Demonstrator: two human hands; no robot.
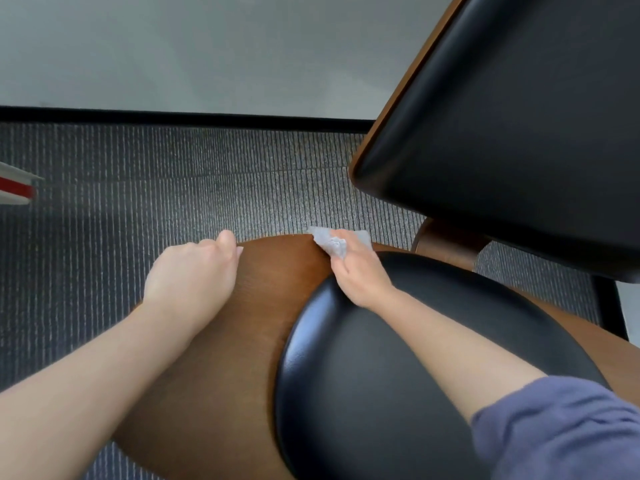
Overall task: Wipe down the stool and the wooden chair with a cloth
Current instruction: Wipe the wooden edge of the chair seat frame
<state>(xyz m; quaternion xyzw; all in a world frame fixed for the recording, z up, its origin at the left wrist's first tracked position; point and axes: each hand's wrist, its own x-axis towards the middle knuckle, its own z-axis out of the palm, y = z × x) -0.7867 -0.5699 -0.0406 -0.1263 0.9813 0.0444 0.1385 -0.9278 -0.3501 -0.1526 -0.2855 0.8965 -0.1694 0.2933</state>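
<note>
One pale cloth (pixel 332 242) (crumpled) is lying at the far wooden edge of the nearer seat (pixel 242 341), where the right hand (pixel 360 271) is pinching it. The left hand (pixel 194 271) is gripping that seat's rim, fingers curling over. A second black-padded seat (pixel 519 116) is standing just beyond.

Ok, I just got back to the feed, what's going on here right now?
A person is wiping the wooden chair. The right hand holds a pale cloth against the far edge of the wood, beside the black cushion. The left hand grips that same edge further left, apparently steadying the chair. Another black padded panel sits untouched at upper right.
</note>
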